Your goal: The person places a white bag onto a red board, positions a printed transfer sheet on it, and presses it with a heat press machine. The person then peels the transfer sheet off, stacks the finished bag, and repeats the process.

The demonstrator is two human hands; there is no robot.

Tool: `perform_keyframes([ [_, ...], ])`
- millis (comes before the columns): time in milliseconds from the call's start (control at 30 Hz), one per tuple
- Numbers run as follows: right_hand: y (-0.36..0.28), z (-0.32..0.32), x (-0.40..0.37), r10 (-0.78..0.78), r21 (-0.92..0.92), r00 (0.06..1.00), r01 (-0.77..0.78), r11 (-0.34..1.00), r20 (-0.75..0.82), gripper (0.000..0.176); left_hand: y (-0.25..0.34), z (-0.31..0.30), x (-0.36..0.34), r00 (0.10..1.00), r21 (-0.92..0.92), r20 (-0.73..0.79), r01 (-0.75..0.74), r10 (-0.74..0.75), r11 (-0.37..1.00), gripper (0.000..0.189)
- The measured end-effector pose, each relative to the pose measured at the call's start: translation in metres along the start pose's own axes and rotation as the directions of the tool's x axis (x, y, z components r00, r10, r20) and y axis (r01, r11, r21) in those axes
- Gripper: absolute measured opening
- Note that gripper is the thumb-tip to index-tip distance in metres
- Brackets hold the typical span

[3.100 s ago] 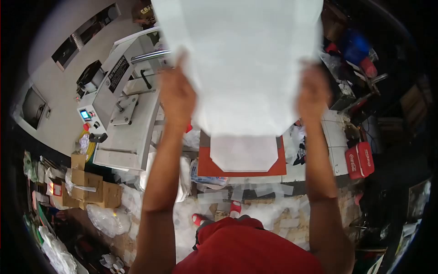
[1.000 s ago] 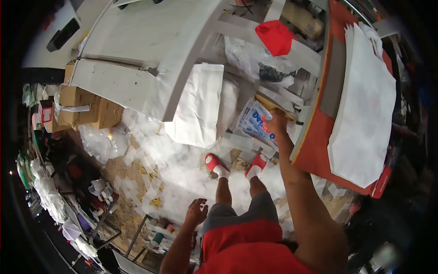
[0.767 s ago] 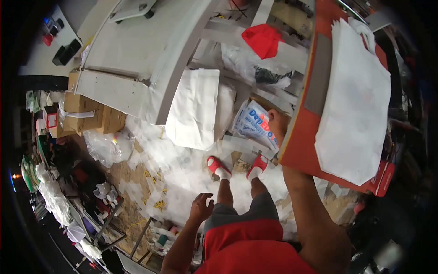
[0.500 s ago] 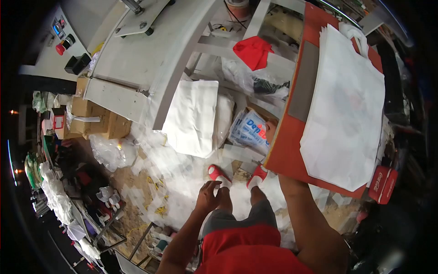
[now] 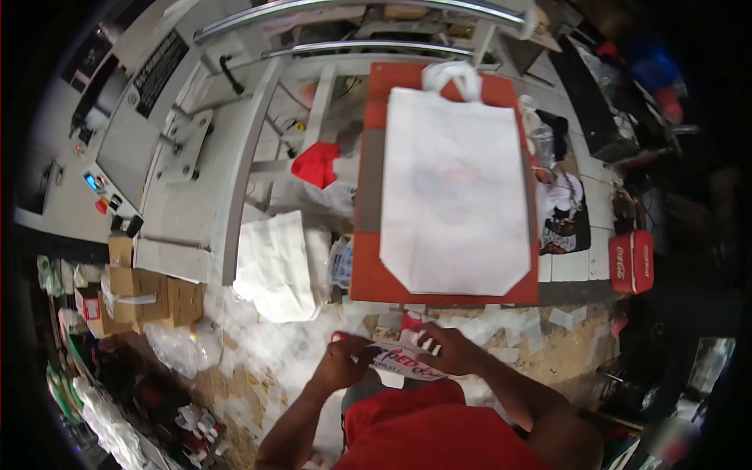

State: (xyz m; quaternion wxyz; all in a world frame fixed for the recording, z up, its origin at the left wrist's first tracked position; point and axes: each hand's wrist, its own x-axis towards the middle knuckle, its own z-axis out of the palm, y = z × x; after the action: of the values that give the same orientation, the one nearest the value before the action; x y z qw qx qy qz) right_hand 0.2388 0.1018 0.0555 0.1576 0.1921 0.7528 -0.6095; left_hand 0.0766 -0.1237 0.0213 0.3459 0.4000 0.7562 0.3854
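Observation:
In front of my waist, my left hand [image 5: 348,364] and my right hand [image 5: 452,351] pinch opposite sides of a small printed transfer sheet [image 5: 403,360]. Red and blue lettering, partly readable as "PED", shows on it; my fingers cover the ends. Beyond my hands lies a white tote bag [image 5: 454,211], flat on an orange-red board [image 5: 366,274], its handles [image 5: 453,78] toward the far edge. A faint mark shows through the middle of the bag. Neither hand touches the bag or board.
A stack of white bags [image 5: 274,262] sits lower, left of the board. Further left stands a grey machine [image 5: 188,211] with a control panel. A red cloth [image 5: 317,164] hangs on its frame. Cardboard boxes [image 5: 145,294] are at left, a red cooler [image 5: 630,262] at right.
My view has turned toward the board. My right hand has come out from below the board's edge, and both hands now hold the printed sheet; my left hand held nothing before.

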Motion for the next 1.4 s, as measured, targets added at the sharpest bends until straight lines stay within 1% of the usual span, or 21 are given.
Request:
perform_keyframes([
  [67,-0.001,-0.055,-0.034,0.006,-0.048,1.000,-0.007,0.999,-0.011,0.064,0.063,-0.029,0.037,0.996,-0.191,0.008,0.083,-0.083,0.978,0.013],
  [133,0.014,-0.111,-0.053,-0.093,-0.067,0.961,0.078,0.995,-0.261,0.064,0.057,-0.031,0.081,0.988,-0.138,-0.119,0.081,-0.098,0.987,0.014],
  [167,0.012,-0.130,-0.055,-0.148,0.010,0.864,0.174,0.985,-0.481,0.061,0.066,-0.029,0.109,0.971,-0.185,-0.237,-0.007,-0.038,0.983,0.016],
  [200,0.009,-0.149,-0.055,-0.170,0.060,0.716,0.284,0.957,-0.677,0.058,0.077,-0.026,0.139,0.935,-0.223,-0.354,-0.101,0.016,0.969,0.017],
  [267,0.002,-0.182,-0.052,-0.229,-0.123,0.457,0.250,0.960,-0.859,0.051,0.092,-0.023,0.190,0.921,-0.310,-0.379,-0.039,-0.085,0.950,0.024],
  [300,0.004,-0.193,-0.045,-0.239,-0.130,0.448,0.260,0.957,-0.862,0.051,0.082,-0.020,0.220,0.912,-0.290,-0.401,-0.039,-0.084,0.956,0.027],
  [367,0.006,-0.203,-0.027,-0.257,-0.181,0.303,0.258,0.949,-0.917,0.041,0.085,-0.017,0.255,0.901,-0.265,-0.426,-0.043,-0.077,0.963,0.030],
  [400,0.002,-0.202,-0.017,-0.275,-0.183,0.296,0.303,0.935,-0.915,0.035,0.095,-0.016,0.268,0.878,-0.222,-0.462,0.021,-0.124,0.975,0.033],
  [433,0.009,-0.204,-0.002,-0.386,-0.331,0.271,0.228,0.916,-0.882,0.036,0.103,-0.014,0.277,0.851,-0.182,-0.499,0.086,-0.167,0.980,0.037],
  [467,0.014,-0.207,0.013,-0.493,-0.471,0.255,0.145,0.870,-0.832,0.037,0.103,-0.013,0.288,0.851,-0.180,-0.502,0.073,-0.155,0.981,0.037],
  [567,-0.004,-0.201,0.040,-0.616,-0.656,0.342,-0.003,0.755,-0.710,0.041,0.095,-0.010,0.313,0.847,-0.135,-0.523,0.023,-0.091,0.991,0.043],
  [633,-0.006,-0.201,0.048,-0.630,-0.732,0.432,-0.116,0.671,-0.646,0.044,0.095,-0.012,0.315,0.776,0.165,-0.630,0.082,0.041,0.983,0.042],
  [667,0.004,-0.203,0.056,-0.633,-0.734,0.428,-0.114,0.670,-0.645,0.044,0.093,-0.015,0.311,0.774,0.168,-0.632,0.079,0.045,0.983,0.042],
  [733,0.028,-0.205,0.072,-0.562,-0.722,0.536,-0.138,0.678,-0.630,0.045,0.085,-0.015,0.294,0.678,0.532,-0.608,-0.040,0.414,0.846,0.039],
  [767,0.030,-0.205,0.071,-0.565,-0.722,0.533,-0.133,0.679,-0.629,0.045,0.090,-0.014,0.282,0.675,0.535,-0.609,-0.038,0.416,0.844,0.039],
  [833,0.034,-0.204,0.072,-0.510,-0.708,0.579,-0.177,0.683,-0.636,0.044,0.097,-0.006,0.258,0.750,0.570,-0.480,-0.128,0.455,0.811,0.038],
  [867,0.036,-0.204,0.073,-0.512,-0.711,0.584,-0.168,0.682,-0.630,0.044,0.090,-0.002,0.255,0.749,0.571,-0.486,-0.118,0.450,0.813,0.038],
  [933,0.038,-0.205,0.074,-0.500,-0.716,0.594,-0.196,0.670,-0.631,0.044,0.076,0.006,0.256,0.713,0.647,-0.437,-0.174,0.548,0.743,0.038],
  [1100,0.041,-0.203,0.077,-0.520,-0.737,0.586,-0.211,0.642,-0.621,0.046,0.067,0.010,0.257,0.728,0.621,-0.457,-0.151,0.511,0.769,0.040],
  [1167,0.040,-0.203,0.077,-0.510,-0.734,0.588,-0.229,0.640,-0.628,0.046,0.067,0.011,0.257,0.705,0.621,-0.472,-0.161,0.530,0.767,0.041],
  [1400,0.040,-0.202,0.075,-0.524,-0.733,0.573,-0.218,0.644,-0.630,0.046,0.063,0.013,0.260,0.703,0.598,-0.492,-0.156,0.514,0.786,0.043],
])
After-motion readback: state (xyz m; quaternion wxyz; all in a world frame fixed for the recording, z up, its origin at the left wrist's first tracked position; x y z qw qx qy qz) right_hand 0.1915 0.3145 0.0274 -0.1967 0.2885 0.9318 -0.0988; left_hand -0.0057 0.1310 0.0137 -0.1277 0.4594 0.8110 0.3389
